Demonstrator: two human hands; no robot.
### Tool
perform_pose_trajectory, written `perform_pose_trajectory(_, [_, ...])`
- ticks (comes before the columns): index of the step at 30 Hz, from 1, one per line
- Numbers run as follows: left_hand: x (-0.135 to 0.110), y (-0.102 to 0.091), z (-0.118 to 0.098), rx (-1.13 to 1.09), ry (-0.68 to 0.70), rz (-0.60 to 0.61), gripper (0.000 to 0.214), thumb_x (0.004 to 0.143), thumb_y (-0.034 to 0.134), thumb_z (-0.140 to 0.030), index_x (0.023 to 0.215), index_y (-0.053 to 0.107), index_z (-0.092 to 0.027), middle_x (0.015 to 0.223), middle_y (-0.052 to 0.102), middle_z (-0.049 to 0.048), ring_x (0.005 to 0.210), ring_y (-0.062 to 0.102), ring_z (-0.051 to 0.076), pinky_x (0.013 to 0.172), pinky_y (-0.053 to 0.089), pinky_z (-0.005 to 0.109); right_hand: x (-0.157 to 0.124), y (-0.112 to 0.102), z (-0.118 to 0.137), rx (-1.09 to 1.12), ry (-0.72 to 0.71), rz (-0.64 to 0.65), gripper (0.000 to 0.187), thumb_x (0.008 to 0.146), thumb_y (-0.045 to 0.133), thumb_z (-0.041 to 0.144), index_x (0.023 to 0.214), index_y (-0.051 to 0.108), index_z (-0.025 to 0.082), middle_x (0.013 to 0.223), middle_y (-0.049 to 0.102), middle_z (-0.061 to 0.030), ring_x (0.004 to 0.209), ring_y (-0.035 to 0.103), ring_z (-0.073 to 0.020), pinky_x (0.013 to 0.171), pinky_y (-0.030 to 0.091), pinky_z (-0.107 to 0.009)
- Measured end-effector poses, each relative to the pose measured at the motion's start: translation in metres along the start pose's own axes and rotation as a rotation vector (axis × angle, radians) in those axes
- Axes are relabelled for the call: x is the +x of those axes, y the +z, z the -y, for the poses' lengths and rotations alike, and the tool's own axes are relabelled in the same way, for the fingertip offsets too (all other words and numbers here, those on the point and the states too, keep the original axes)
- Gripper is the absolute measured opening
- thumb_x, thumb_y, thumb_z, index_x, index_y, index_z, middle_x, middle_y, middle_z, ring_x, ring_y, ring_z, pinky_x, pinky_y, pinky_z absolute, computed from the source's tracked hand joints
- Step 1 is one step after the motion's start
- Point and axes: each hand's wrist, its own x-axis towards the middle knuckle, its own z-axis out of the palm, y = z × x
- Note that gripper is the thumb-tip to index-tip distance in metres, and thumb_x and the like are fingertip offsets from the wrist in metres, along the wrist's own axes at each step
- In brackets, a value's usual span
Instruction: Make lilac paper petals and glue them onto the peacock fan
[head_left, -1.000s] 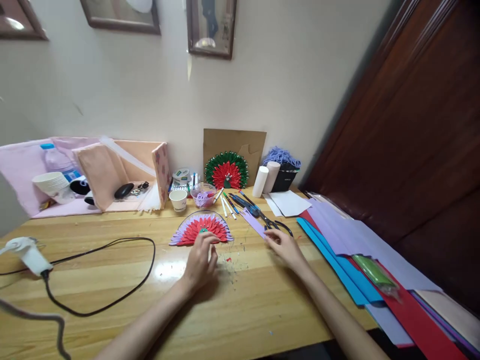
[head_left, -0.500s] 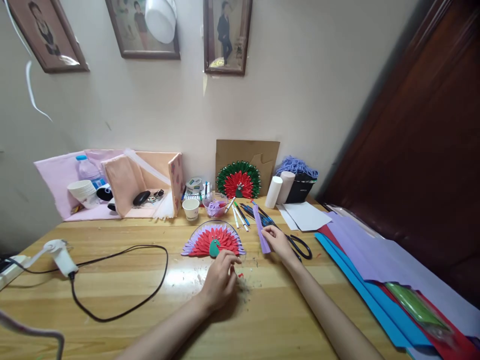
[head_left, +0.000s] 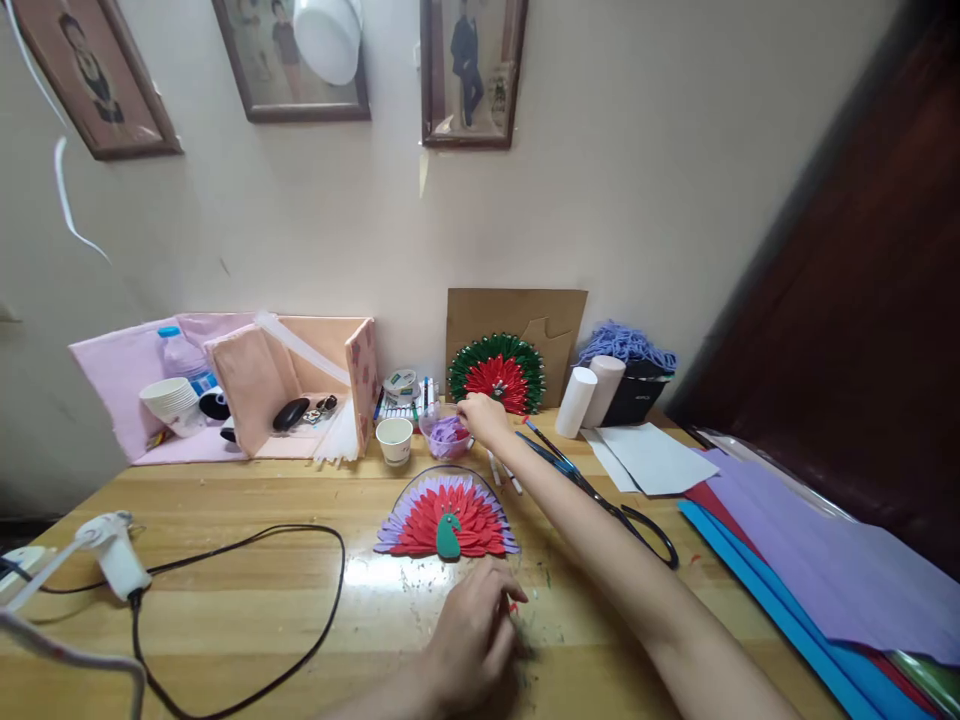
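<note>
1. While the forearm slants up from the lower right corner, the person's right hand (head_left: pixel 486 418) reaches the rim of a clear, round bowl (head_left: pixel 448 452) just right of the frame's centre line on the left, roughly mid-picture.
2. Lilac and red paper pieces (head_left: pixel 448 430) lie in that bowl; the hand's fingertips are turned away and partly hidden, so I cannot tell whether they pinch anything.
3. At the lower centre, the left hand (head_left: pixel 472 635) rests low over the pale wooden table (head_left: pixel 247 500), its fingers loosely curled and the grip slack, with nothing visible in it.
4. Near its fingertips is a small red scrap (head_left: pixel 514 607).
5. The half-round peacock of red and lilac paper feathers with a green body (head_left: pixel 448 530) lies flat just below the frame's centre, between the left hand and the bowl.
6. Beside the bowl, to its left, stands a white paper cup (head_left: pixel 394 443).
7. Right of centre, long scissors with black handles (head_left: pixel 616 511) lie slanted beyond the right forearm; slim white pens (head_left: pixel 512 480) lie partly hidden by it.
8. Behind, a second peacock in green and red (head_left: pixel 499 378) stands against a brown cardboard panel (head_left: pixel 517 307).
</note>
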Motion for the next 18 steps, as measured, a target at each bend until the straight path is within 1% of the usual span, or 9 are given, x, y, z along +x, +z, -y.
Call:
perform_pose_trajectory(3, [0.0,0.0,0.0,-0.017,-0.029,-0.009,0.035,0.066,0.039,0.004,0.092,0.045,-0.019,0.085,0.052,0.0047,0.078,0.048,0.016,0.068,0.039,0.028,0.019,0.019,0.006,-0.051,-0.023,0.113,0.02,0.088,0.049,0.028,0.099,0.059,0.015,0.104,0.06,-0.0075,0.094,0.057,-0.0179,0.079,0.047,-0.035])
perform_pose_trajectory(5, [0.0,0.0,0.0,-0.019,-0.045,-0.013,0.034,0.066,0.039,0.003,0.092,0.045,-0.019,0.086,0.052,0.0044,0.079,0.048,0.016,0.069,0.039,0.027,0.023,0.028,0.006,-0.066,-0.039,0.17,0.025,0.087,0.05,0.031,0.107,0.055,0.015,0.108,0.058,-0.0069,0.092,0.058,-0.017,0.079,0.049,-0.037])
perform_pose_trajectory(7, [-0.001,0.0,0.001,-0.019,-0.062,-0.012,0.033,0.068,0.04,0.003,0.092,0.045,-0.019,0.086,0.052,0.0042,0.079,0.048,0.016,0.069,0.038,0.027,0.024,0.032,0.004,-0.071,-0.065,0.202,0.025,0.087,0.051,0.031,0.107,0.055,0.016,0.108,0.058,-0.0067,0.092,0.058,-0.0167,0.079,0.049,-0.037])
perform_pose_trajectory(9, [0.0,0.0,0.001,-0.016,-0.08,-0.003,0.032,0.069,0.039,0.002,0.092,0.046,-0.019,0.086,0.052,0.0039,0.079,0.049,0.016,0.069,0.038,0.027,0.022,0.028,0.001,-0.069,-0.102,0.205,0.022,0.087,0.05,0.032,0.098,0.061,0.017,0.102,0.061,-0.0067,0.092,0.058,-0.0176,0.081,0.047,-0.036])
perform_pose_trajectory(11, [0.0,0.0,0.001,-0.016,-0.099,0.008,0.031,0.07,0.039,0.002,0.092,0.047,-0.019,0.086,0.053,0.0039,0.079,0.049,0.015,0.069,0.038,0.027,0.018,0.017,-0.004,-0.063,-0.141,0.17,0.025,0.089,0.045,0.031,0.09,0.065,0.017,0.096,0.065,-0.0085,0.094,0.057,-0.0197,0.083,0.043,-0.035])
perform_pose_trajectory(12, [0.001,0.0,0.001,-0.018,-0.109,0.01,0.031,0.07,0.039,0.002,0.092,0.047,-0.019,0.087,0.053,0.0039,0.079,0.049,0.015,0.069,0.038,0.027,0.016,0.01,-0.007,-0.057,-0.163,0.141,0.028,0.09,0.042,0.031,0.09,0.067,0.018,0.096,0.065,-0.0098,0.097,0.056,-0.0207,0.084,0.041,-0.034])
perform_pose_trajectory(14, [0.001,0.0,0.001,-0.026,-0.127,0.01,0.03,0.071,0.039,0.001,0.091,0.047,-0.019,0.087,0.053,0.004,0.079,0.049,0.015,0.069,0.038,0.027,0.01,-0.003,-0.012,-0.04,-0.228,0.087,0.031,0.091,0.04,0.033,0.098,0.066,0.018,0.104,0.064,-0.0101,0.102,0.053,-0.0205,0.085,0.037,-0.031])
perform_pose_trajectory(16, [0.002,0.0,0.0,-0.036,-0.14,0.01,0.03,0.07,0.039,0.002,0.09,0.047,-0.019,0.087,0.053,0.004,0.079,0.049,0.015,0.069,0.038,0.026,0.002,-0.013,-0.016,-0.021,-0.329,0.082,0.026,0.085,0.05,0.039,0.098,0.066,0.022,0.103,0.065,-0.0057,0.098,0.054,-0.0175,0.082,0.037,-0.026])
perform_pose_trajectory(18, [0.003,-0.001,0.0,-0.041,-0.145,0.013,0.029,0.071,0.039,0.001,0.09,0.047,-0.018,0.086,0.054,0.0039,0.078,0.049,0.015,0.069,0.037,0.026,-0.005,-0.015,-0.018,-0.022,-0.416,0.104,0.02,0.077,0.061,0.039,0.087,0.069,0.023,0.09,0.068,-0.0022,0.087,0.055,-0.016,0.074,0.037,-0.023])
